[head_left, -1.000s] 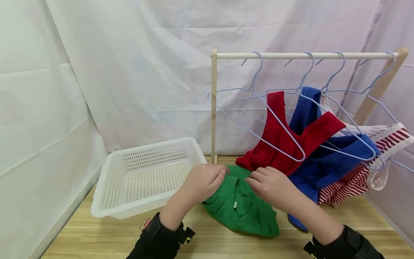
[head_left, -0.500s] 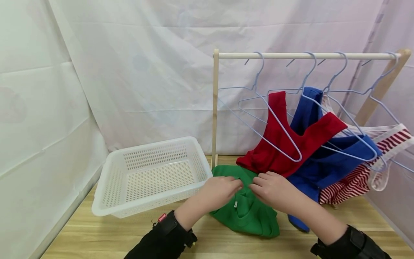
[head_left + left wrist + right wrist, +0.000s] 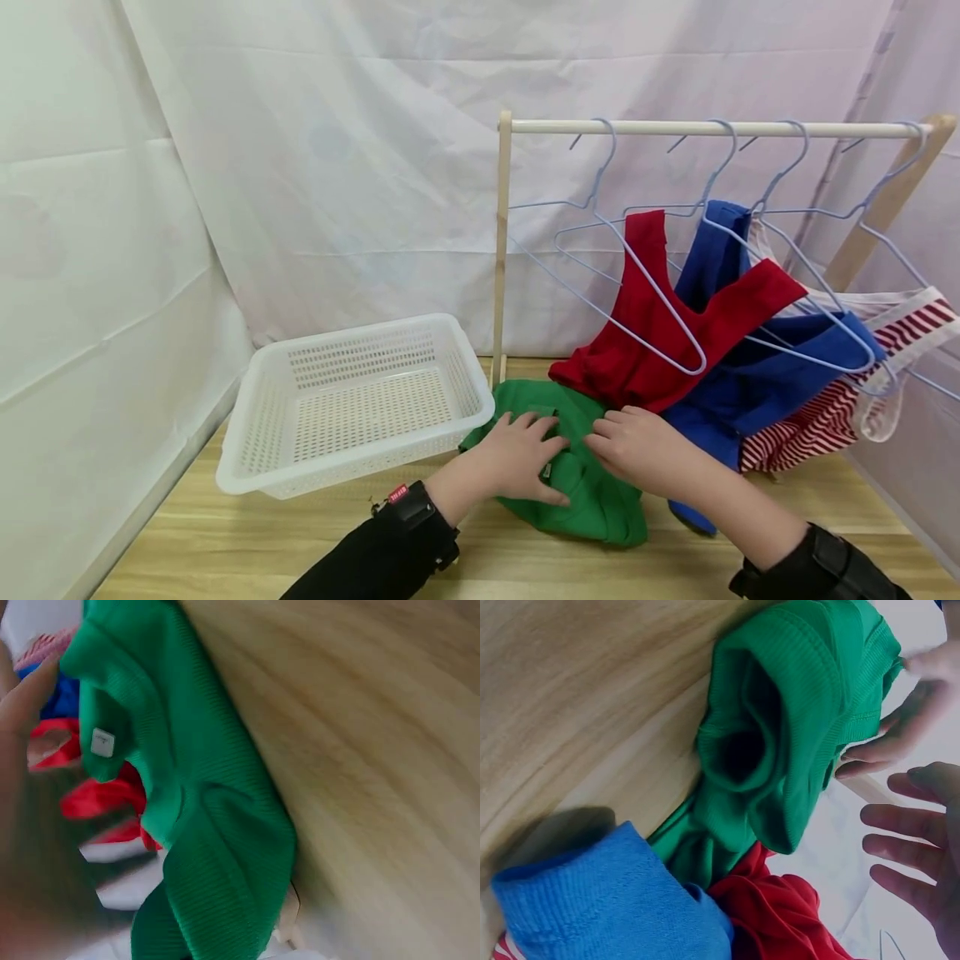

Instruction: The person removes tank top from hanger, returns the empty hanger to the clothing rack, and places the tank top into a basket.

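Note:
A crumpled green top (image 3: 600, 508) lies on the table, its small white neck label showing in the left wrist view (image 3: 103, 742). Over its left part my left hand (image 3: 517, 458) spreads its fingers, with the thumb at the cloth; the hand is blurred in its own wrist view. My right hand (image 3: 637, 446) hovers by the top's right side. In the right wrist view that right hand (image 3: 930, 840) has its fingers loosely extended, apart from the green fabric (image 3: 802, 682), with nothing between them.
A white perforated basket (image 3: 345, 475) stands at the left. Behind the hands rises a rack (image 3: 675, 128) with several blue wire hangers. Red (image 3: 637, 350), blue (image 3: 810, 358) and red-striped (image 3: 795, 425) garments hang there, their lower parts reaching the table (image 3: 247, 542).
My left hand first moved right from beside the basket, fingers bunched, and then spread its fingers low over the green top. My right hand shifted slightly right and down.

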Demonstrator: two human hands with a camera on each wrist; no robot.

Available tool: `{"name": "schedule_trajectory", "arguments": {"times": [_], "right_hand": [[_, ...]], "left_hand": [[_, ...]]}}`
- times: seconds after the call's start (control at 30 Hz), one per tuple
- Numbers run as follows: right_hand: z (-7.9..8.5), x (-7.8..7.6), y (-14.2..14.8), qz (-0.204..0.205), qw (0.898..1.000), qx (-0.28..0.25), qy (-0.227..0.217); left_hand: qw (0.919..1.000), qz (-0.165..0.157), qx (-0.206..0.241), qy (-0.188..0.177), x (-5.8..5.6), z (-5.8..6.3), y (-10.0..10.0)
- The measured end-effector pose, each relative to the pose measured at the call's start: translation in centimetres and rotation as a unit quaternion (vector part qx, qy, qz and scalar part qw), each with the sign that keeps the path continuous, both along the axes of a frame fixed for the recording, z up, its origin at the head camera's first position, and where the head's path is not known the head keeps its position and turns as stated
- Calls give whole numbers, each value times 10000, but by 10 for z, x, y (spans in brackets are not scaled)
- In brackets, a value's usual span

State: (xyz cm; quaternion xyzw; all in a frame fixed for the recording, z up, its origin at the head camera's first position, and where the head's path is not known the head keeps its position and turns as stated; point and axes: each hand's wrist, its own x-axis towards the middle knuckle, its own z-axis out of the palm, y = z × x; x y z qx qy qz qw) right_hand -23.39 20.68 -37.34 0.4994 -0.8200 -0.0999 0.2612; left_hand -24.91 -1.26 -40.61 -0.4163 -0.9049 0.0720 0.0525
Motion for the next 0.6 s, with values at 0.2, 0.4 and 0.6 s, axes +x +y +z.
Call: {"name": "schedule_trajectory", "arguments": {"times": [0.2,0.4,0.6], "right_hand": [[-7,-1,2,-165,9997,109,-124],[-11,-2,3,-117,9998,127,-113],[-10,-1,1,-148,9995,160,-212]], "left_hand": [[9943,617,-797,349,-2,-13,5],[9872,1131,-1106,226,-10,-13,9],[9872,1344,-801,-323,-22,-14,11]]}}
